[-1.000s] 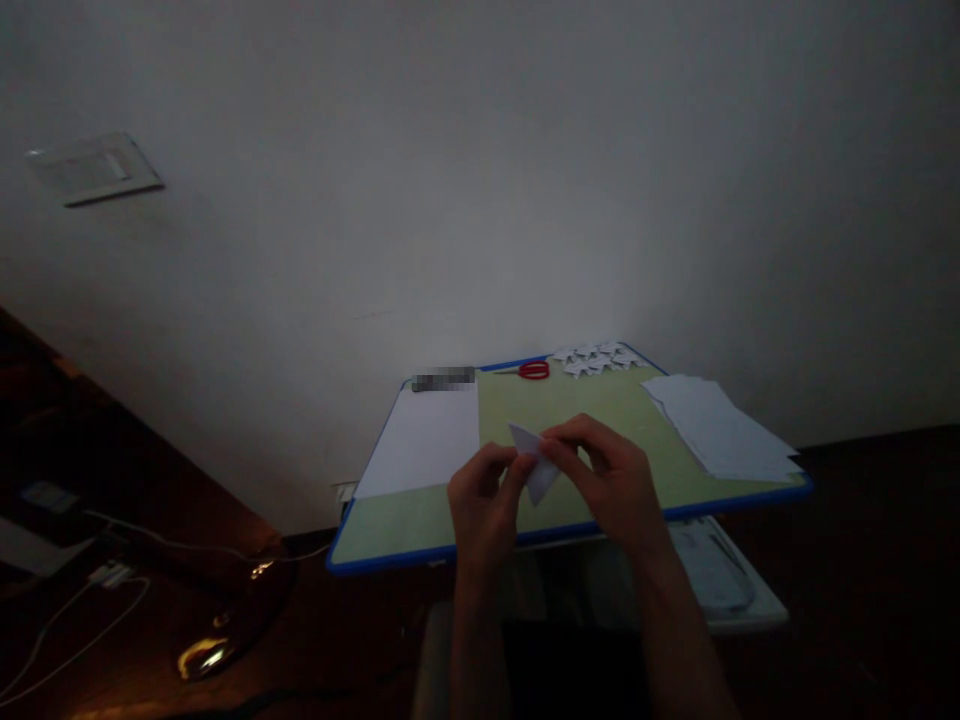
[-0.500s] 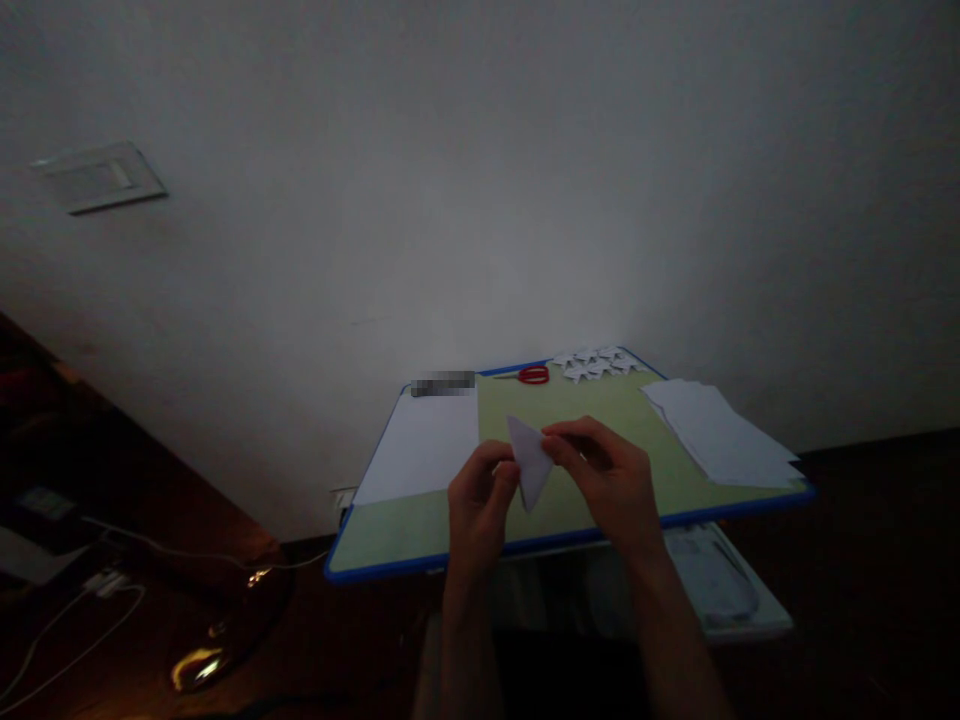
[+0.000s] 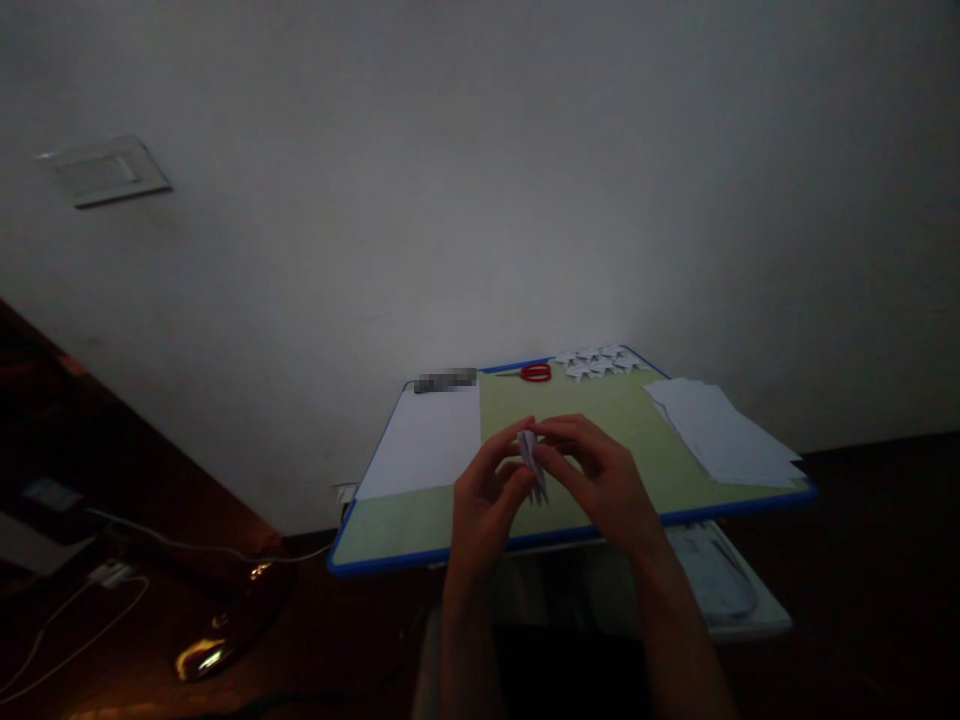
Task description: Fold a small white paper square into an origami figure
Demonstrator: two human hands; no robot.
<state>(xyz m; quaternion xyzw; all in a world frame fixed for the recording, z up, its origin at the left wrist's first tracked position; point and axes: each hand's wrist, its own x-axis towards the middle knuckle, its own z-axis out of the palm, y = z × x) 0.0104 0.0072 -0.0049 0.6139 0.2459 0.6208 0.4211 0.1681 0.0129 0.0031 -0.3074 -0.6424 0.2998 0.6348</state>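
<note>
Folded paper (image 3: 529, 450): held over the near half of the table (image 3: 390, 530), fingertip-pinched between left hand (image 3: 484, 500) and right hand (image 3: 600, 475) — likely to steady its layers. Scissors (image 3: 535, 373) at 12 o'clock, paper shapes (image 3: 602, 368) at 1 o'clock — presumably parked clear of handwork.

We hold paper (image 3: 529, 450) between left hand (image 3: 484, 503) and right hand (image 3: 604, 478), over near side of table (image 3: 514, 408). On table: sheet (image 3: 427, 440) to our left, stack (image 3: 724, 432) to our right, scissors (image 3: 535, 366) near far edge, pieces (image 3: 602, 369) just right of scissors. Wall (image 3: 480, 190) behind table; switch (image 3: 105, 172) on wall, far to our left.
</note>
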